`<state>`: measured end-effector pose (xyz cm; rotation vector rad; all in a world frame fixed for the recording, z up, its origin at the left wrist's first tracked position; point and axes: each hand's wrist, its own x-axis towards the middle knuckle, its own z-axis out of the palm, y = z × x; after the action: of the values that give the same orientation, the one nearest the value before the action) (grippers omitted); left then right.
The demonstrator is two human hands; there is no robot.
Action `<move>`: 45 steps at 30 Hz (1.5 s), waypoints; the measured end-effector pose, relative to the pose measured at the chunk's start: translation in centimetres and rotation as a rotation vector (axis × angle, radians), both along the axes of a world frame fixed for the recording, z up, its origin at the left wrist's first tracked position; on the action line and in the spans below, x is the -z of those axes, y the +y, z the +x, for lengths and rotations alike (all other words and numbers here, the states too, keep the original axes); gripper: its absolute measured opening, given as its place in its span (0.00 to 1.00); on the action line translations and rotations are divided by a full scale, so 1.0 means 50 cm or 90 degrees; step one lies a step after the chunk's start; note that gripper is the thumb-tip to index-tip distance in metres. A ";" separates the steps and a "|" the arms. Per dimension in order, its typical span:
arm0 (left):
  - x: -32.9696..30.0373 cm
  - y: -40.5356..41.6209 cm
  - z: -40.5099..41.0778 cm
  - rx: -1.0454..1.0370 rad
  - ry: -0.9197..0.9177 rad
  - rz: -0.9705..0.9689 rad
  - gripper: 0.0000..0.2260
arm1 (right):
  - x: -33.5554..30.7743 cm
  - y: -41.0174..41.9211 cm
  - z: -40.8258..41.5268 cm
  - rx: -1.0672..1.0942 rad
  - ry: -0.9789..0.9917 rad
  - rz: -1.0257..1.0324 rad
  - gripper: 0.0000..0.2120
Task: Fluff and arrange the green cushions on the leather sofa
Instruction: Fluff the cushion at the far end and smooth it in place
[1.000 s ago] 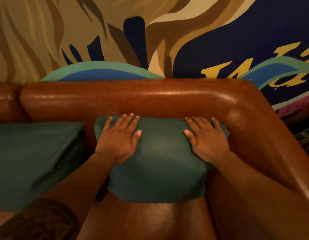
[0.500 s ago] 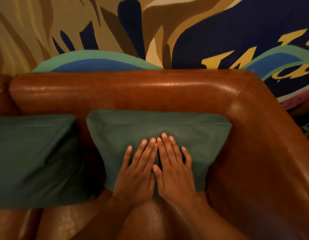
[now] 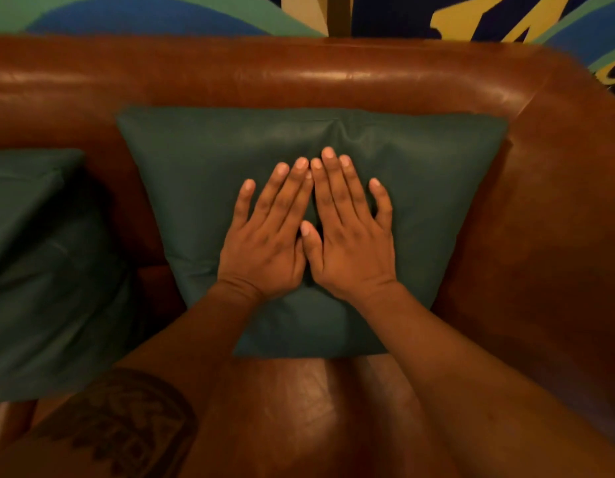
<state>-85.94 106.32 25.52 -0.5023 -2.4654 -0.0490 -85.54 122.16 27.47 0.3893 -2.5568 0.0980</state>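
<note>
A dark green cushion (image 3: 437, 188) leans against the backrest in the right corner of the brown leather sofa (image 3: 299, 74). My left hand (image 3: 268, 236) and my right hand (image 3: 347, 232) lie flat side by side on its middle, palms down, fingers spread and pointing up toward the backrest. Neither hand grips anything. A crease runs down from the cushion's top edge just above my fingertips. A second green cushion (image 3: 47, 270) leans at the left, partly cut off by the frame edge.
The sofa's right armrest (image 3: 557, 236) curves around beside the cushion. Bare leather seat (image 3: 299, 391) shows in front of it. A painted wall mural (image 3: 144, 15) rises behind the backrest.
My hands went from the cushion's top corners to its middle, side by side, and have slid a little upward. The camera has tilted down and closer.
</note>
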 end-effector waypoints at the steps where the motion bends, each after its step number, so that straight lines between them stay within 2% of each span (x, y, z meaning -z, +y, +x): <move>1: -0.003 -0.002 0.001 0.006 -0.002 0.000 0.29 | 0.000 0.004 0.000 -0.009 0.004 -0.001 0.34; 6: -0.018 -0.013 0.007 0.017 -0.005 -0.012 0.32 | -0.004 0.061 -0.007 -0.063 0.012 0.051 0.35; 10: -0.025 -0.011 0.011 0.006 -0.004 -0.005 0.32 | -0.008 0.142 -0.018 -0.008 0.015 0.081 0.38; 13: -0.024 -0.005 0.015 0.000 -0.013 -0.004 0.32 | -0.012 0.193 -0.016 0.064 -0.022 0.045 0.41; 16: -0.026 -0.002 0.018 -0.005 -0.025 -0.002 0.32 | -0.019 0.194 -0.006 0.073 -0.061 0.040 0.41; 20: -0.028 0.001 0.020 -0.015 -0.040 0.001 0.33 | -0.046 0.174 0.022 0.237 -0.090 -0.127 0.40; 21: -0.027 0.003 0.022 -0.015 -0.041 0.000 0.33 | -0.051 0.154 0.037 0.217 -0.055 -0.151 0.39; 23: -0.024 0.001 0.023 -0.017 -0.045 -0.008 0.33 | -0.048 0.090 0.067 0.066 -0.004 -0.134 0.36; 25: -0.023 -0.004 0.025 -0.015 -0.049 -0.018 0.33 | -0.030 0.034 0.089 -0.023 -0.039 -0.077 0.36; 29: -0.038 -0.006 0.028 0.005 -0.036 -0.025 0.31 | 0.001 0.035 0.064 -0.001 -0.080 -0.021 0.34; 35: -0.067 -0.140 0.032 0.024 -0.044 -0.149 0.32 | 0.026 0.031 0.048 -0.020 -0.033 -0.023 0.34; 39: -0.088 -0.121 0.049 -0.059 -0.047 -0.035 0.31 | 0.025 0.041 0.051 -0.017 -0.034 -0.025 0.34; 41: -0.067 -0.095 0.076 0.059 -0.033 -0.055 0.31 | 0.019 0.047 0.052 -0.029 -0.031 -0.024 0.34; 43: -0.033 -0.069 0.116 0.193 -0.052 -0.135 0.32 | 0.017 0.051 0.054 -0.036 -0.040 -0.028 0.35; 45: -0.008 -0.067 0.123 0.203 -0.082 -0.183 0.36 | 0.023 0.046 0.062 -0.028 -0.039 -0.022 0.36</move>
<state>-79.79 102.97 25.90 -1.0434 -2.5060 0.1500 -82.44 124.44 26.30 0.4358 -2.6034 0.1728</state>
